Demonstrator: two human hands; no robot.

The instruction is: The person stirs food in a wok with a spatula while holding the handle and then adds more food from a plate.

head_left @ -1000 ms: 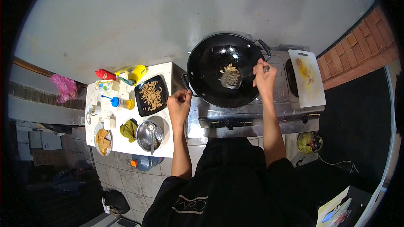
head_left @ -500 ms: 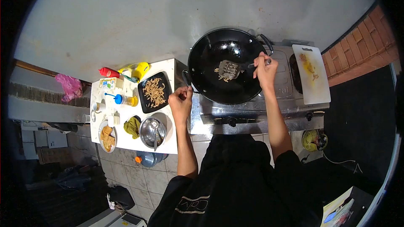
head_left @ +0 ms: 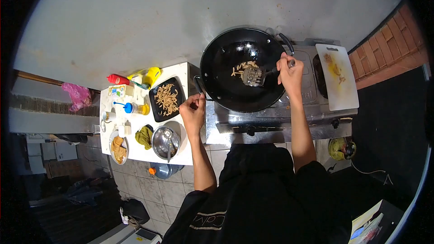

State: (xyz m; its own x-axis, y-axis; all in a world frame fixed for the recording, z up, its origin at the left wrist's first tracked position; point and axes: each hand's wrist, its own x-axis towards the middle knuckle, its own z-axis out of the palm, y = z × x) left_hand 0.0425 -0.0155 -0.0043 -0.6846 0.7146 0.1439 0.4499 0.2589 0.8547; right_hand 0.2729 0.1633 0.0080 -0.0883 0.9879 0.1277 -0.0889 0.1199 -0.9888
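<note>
A large black wok [head_left: 226,92] sits on the stove, with a small heap of pale strips of food [head_left: 244,68] in its middle. My right hand [head_left: 290,77] is closed around the handle of a slotted metal spatula [head_left: 254,77]. Its blade rests in the wok, just below and right of the strips. At the wok's left side, my left hand [head_left: 193,113] has its fingers closed on the lower end of the loop handle [head_left: 197,84]. Just left of that hand, a square black plate [head_left: 156,112] carries more of the strips.
A white table [head_left: 135,126] at left holds a steel bowl [head_left: 158,153] with a spoon, green cloth [head_left: 143,137], oil bottle [head_left: 143,109] and red bottle [head_left: 118,79]. A stained cutting board [head_left: 346,97] lies on the stove's right. A gas cylinder [head_left: 337,149] stands below.
The spatula blade has shifted right and slightly down, uncovering more of the strips, which now lie higher in the wok. My left hand keeps its place at the wok handle.
</note>
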